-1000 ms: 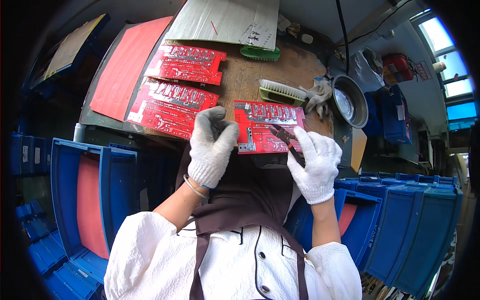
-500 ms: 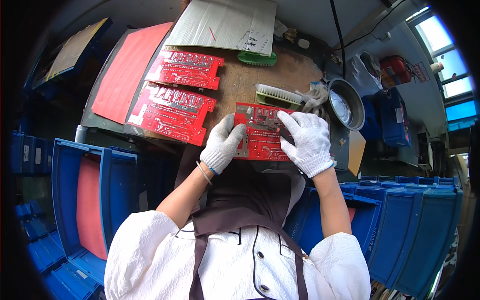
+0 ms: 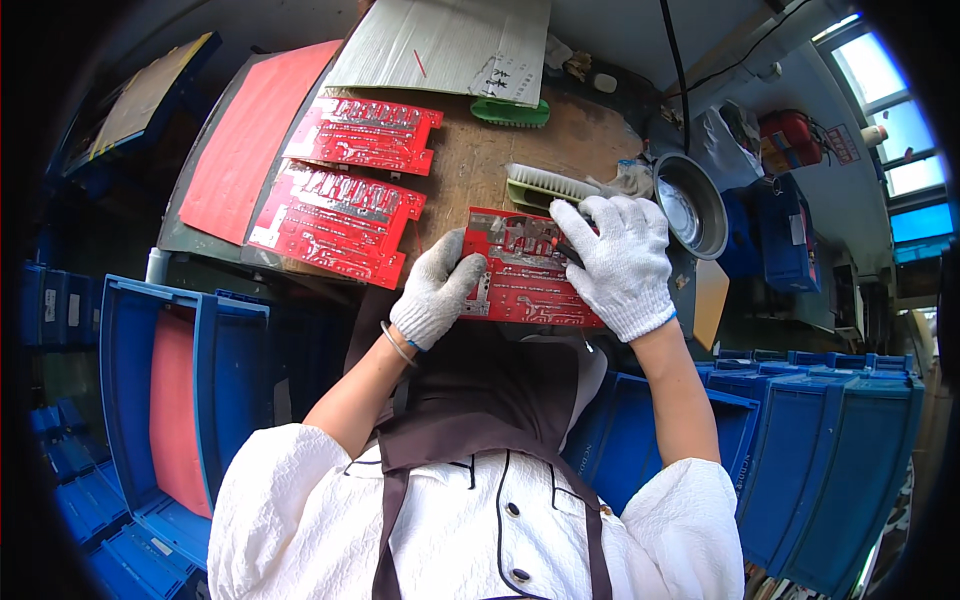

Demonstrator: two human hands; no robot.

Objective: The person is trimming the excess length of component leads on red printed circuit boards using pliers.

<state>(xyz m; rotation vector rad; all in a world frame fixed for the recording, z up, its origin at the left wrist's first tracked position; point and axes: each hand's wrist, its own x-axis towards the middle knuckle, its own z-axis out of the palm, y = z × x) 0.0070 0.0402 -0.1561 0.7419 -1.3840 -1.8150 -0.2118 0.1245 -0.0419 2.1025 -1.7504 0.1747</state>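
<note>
A red printed circuit board (image 3: 525,272) is held up at the near edge of the bench. Its upward face carries silvery solder traces. My left hand (image 3: 437,290), in a white knit glove, grips the board's left edge with the thumb on top. My right hand (image 3: 622,262), gloved the same way, is closed over the board's right part. It holds a small dark hand tool with a red part (image 3: 556,241) against the board. Most of that tool is hidden by the fingers, so its exact kind cannot be made out.
Two more red circuit boards (image 3: 340,222) lie on the left. Past my board are a white-bristled brush (image 3: 550,182), a green brush (image 3: 510,112) and cardboard (image 3: 440,50). A metal bowl (image 3: 692,208) stands to the right. Blue crates (image 3: 190,400) flank me.
My right hand has shifted slightly right, and the tool has moved a little across the board. My left hand keeps its grip on the board. The whole view has drifted slightly.
</note>
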